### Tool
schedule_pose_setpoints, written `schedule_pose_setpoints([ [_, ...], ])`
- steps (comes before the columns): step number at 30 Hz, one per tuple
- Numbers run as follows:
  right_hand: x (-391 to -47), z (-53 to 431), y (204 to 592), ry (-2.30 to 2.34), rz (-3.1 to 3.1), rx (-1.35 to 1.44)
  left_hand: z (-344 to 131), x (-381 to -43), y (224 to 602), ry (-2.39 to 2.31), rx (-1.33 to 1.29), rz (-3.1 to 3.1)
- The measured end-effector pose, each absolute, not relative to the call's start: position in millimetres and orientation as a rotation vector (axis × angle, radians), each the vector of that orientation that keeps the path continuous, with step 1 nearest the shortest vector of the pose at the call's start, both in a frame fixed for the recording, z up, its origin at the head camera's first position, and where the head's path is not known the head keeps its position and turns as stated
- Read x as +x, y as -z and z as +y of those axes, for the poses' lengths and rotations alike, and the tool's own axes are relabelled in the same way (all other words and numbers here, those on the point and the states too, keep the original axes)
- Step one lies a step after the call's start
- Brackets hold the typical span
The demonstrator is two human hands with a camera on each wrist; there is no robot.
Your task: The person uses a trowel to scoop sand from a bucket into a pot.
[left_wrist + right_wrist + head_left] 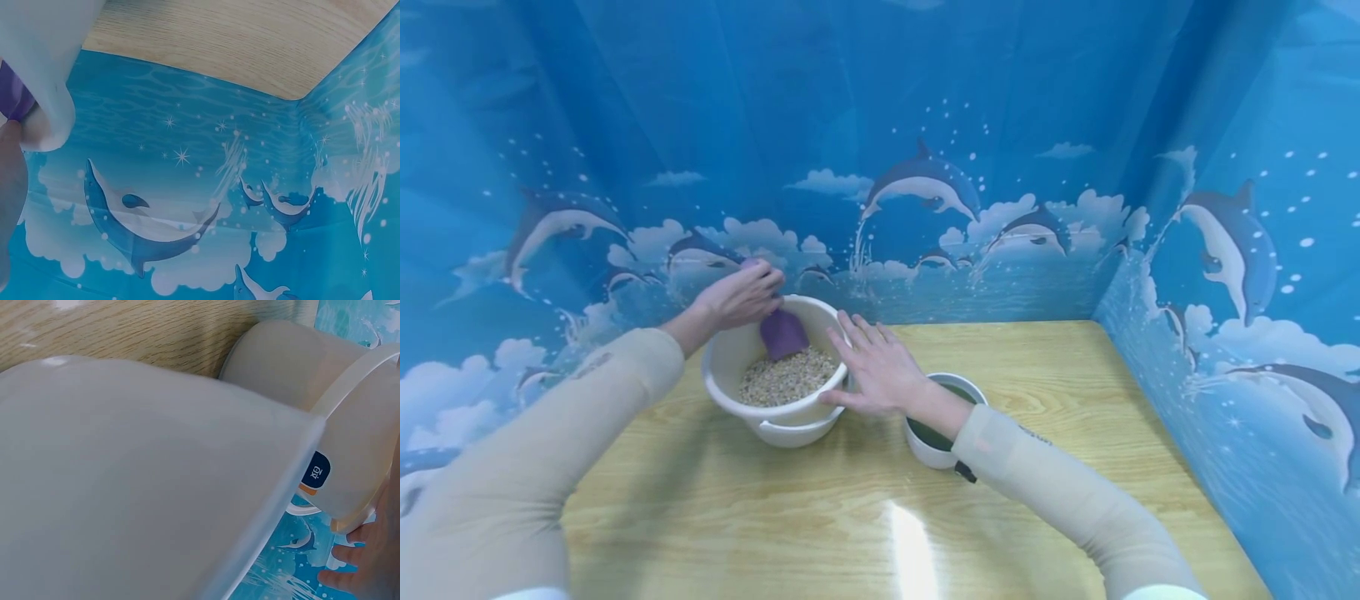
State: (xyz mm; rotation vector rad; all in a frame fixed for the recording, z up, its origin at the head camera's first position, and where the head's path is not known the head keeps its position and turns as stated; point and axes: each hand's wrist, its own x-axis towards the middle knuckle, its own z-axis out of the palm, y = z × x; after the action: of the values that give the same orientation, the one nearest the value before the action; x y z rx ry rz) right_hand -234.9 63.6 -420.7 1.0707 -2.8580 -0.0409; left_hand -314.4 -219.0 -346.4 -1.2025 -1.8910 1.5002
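Small screened-off work booth: wood-grain table (805, 517) bounded at back and sides by blue sheeting (850, 83) printed with leaping dolphins, clouds and water; sheeting hides surroundings, kind of building indeterminable.

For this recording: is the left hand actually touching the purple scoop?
Touching. The head view shows it: the left hand grips the purple scoop, with purple showing both above and below the grip.

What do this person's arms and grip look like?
The sleeves are pale beige, reaching the wrists and creased further up. Small dark marks sit near the right cuff. White fabric shows at the upper ends. The left grip and right grip are ungloved.
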Motion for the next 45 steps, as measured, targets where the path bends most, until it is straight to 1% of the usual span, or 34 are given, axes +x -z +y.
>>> schedule_pose_setpoints([
  [11, -234, 62, 419, 0.033, -2.866, 1.069, -217, -313, 352, -1.604, -1.184, -1.862],
  [23, -233, 61, 418, 0.029, -2.883, 1.059, -217, -312, 355, -1.589, -1.166, -1.841],
  [33, -233, 61, 418, 0.025, -2.897, 1.056, -218, -313, 364, -1.470, -1.246, -1.865],
  [45, -234, 62, 419, 0.062, -2.865, 1.067, -219, -315, 365, -1.349, -1.333, -1.934],
])
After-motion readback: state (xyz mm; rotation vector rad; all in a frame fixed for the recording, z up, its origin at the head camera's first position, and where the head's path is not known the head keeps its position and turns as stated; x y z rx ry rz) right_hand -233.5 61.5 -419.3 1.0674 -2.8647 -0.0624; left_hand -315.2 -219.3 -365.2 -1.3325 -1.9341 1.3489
